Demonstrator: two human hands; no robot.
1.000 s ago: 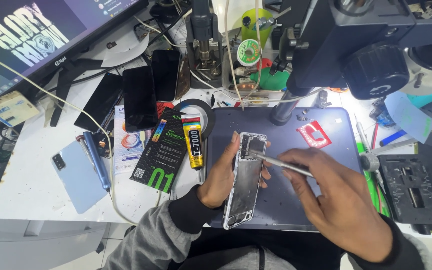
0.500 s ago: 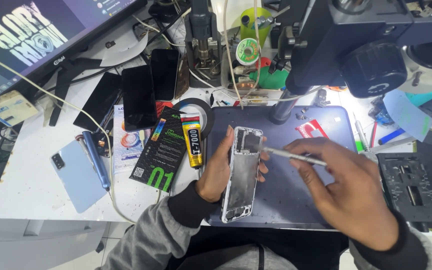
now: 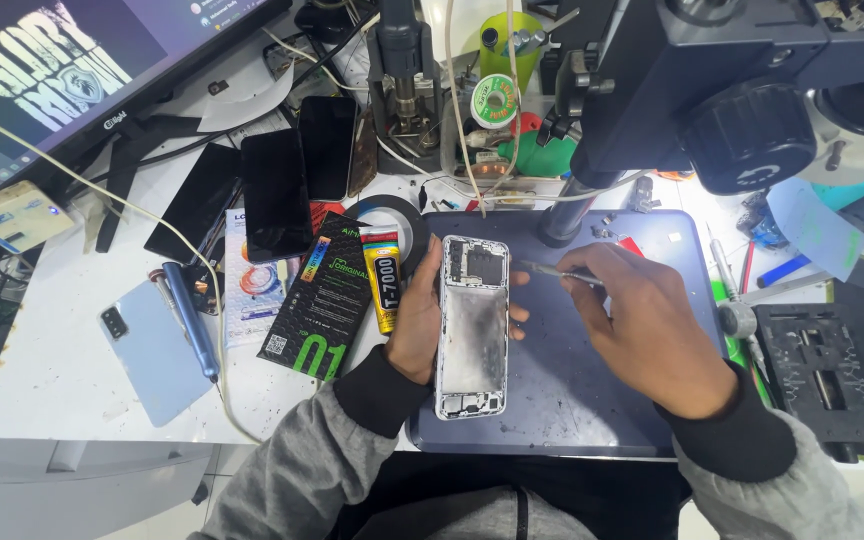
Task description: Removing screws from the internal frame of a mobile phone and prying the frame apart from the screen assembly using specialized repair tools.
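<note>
1. I see my left hand (image 3: pixel 414 325) wrapped around the left side of an opened phone frame (image 3: pixel 473 325), thumb along its edge and fingertips curling over the right side. It grasps the frame firmly.
2. The phone frame stands lengthwise on the dark blue work mat (image 3: pixel 572 400), near the mat's left edge, camera end pointing to the far edge. Its inside faces up, grey and smudged.
3. My right hand (image 3: pixel 657 335) pinches thin metal tweezers (image 3: pixel 557 271); the tips point left, just beside the frame's upper right corner. I cannot tell if they touch it.
4. Just off the mat's left edge, a yellow glue tube (image 3: pixel 385 290) lies beside my left hand, against a black and green box (image 3: pixel 324 295).
5. A roll of black tape (image 3: pixel 392 215) sits at the mat's far left corner.
6. Farther left on the white table (image 3: pixel 62 380): two dark phones (image 3: pixel 297 185) side by side, a light blue back cover (image 3: pixel 157 350) near the front edge, and a blue screwdriver (image 3: pixel 190 320) resting over it.
7. A microscope (image 3: pixel 752 90) hangs over the mat's far right corner.
8. A monitor (image 3: pixel 62 80) fills the table's far left corner.
</note>
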